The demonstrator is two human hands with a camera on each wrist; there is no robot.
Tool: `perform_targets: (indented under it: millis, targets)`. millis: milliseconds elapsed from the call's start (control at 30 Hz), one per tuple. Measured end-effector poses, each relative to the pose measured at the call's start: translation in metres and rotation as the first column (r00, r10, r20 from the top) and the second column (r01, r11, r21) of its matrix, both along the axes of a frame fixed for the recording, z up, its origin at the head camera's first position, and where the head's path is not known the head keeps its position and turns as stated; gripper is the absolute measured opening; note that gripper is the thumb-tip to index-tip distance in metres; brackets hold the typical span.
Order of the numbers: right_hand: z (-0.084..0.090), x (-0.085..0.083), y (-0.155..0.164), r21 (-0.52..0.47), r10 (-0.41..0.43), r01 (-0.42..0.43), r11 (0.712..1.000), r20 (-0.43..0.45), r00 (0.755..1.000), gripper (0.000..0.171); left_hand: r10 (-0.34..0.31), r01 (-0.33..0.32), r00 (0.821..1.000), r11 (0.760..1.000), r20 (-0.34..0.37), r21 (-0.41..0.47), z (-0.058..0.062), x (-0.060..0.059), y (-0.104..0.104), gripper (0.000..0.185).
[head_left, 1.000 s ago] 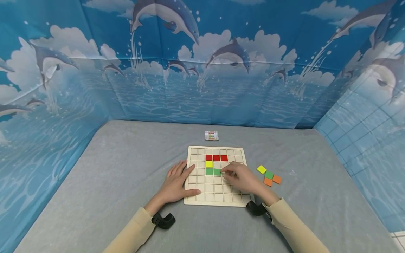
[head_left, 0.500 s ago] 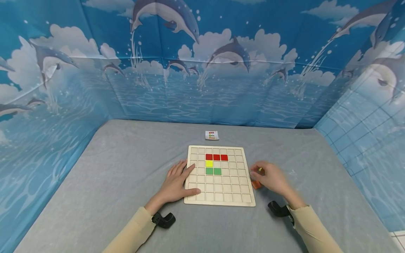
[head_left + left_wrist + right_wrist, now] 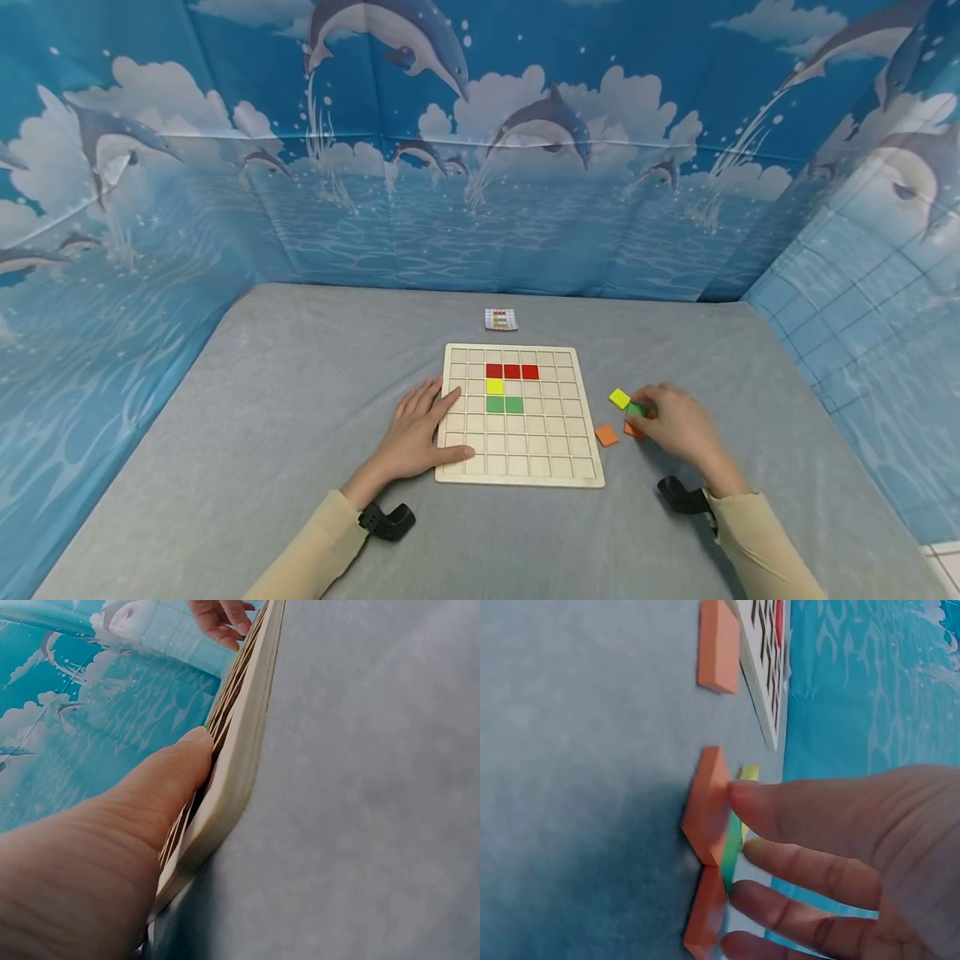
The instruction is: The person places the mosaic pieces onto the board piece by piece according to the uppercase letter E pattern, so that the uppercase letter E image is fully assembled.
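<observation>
My left hand (image 3: 417, 437) lies over the left edge of a pale wooden grid board (image 3: 517, 470), fingers spread, its thumb on the front left part. Set in the board are a row of red tiles (image 3: 512, 372), one yellow tile (image 3: 495, 386) and two green tiles (image 3: 505, 405). To the board's right, my right hand (image 3: 678, 422) reaches down at a loose green tile (image 3: 636, 410). In the right wrist view its thumb and index finger are a little apart around the green tile (image 3: 731, 859), fingertips right at it, beside two orange tiles (image 3: 707, 810).
A loose yellow tile (image 3: 619, 398) lies just left of the right hand. Another orange tile (image 3: 606, 436) is close to the board's right edge. Behind the board is a small pattern card (image 3: 501, 320). Dolphin-printed cloth (image 3: 480, 217) hangs behind the grey table (image 3: 337, 350).
My right hand has moved off the board to the right, over the loose tiles. An orange tile now lies by the board's right edge. The left hand has stayed in place.
</observation>
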State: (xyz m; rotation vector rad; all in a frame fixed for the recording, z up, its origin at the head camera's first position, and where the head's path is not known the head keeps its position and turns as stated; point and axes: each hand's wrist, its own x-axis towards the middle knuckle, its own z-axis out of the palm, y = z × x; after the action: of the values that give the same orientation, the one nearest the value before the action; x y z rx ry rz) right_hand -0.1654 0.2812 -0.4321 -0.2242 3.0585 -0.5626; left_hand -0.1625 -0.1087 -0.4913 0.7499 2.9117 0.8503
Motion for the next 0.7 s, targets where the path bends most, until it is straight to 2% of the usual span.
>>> perform_targets:
  millis: [200, 500, 700]
  targets:
    - [0.002, -0.003, 0.005, 0.005, 0.026, -0.026, 1.0, 0.055, 0.998, 0.034, 0.001, -0.001, 1.0, 1.0, 0.001, -0.004, 0.001, 0.0, 0.0, 0.092]
    - [-0.003, -0.01, 0.008, -0.05, -0.009, 0.015, 0.999, 0.124, 0.992, 0.026, 0.002, -0.002, 1.0, 1.0, 0.002, 0.0, 0.001, -0.001, -0.001, 0.093]
    - [-0.002, -0.011, 0.008, -0.053, -0.025, 0.032, 0.998, 0.139, 0.99, 0.029, 0.002, -0.002, 1.0, 1.0, 0.012, -0.003, 0.001, -0.001, 0.0, 0.093]
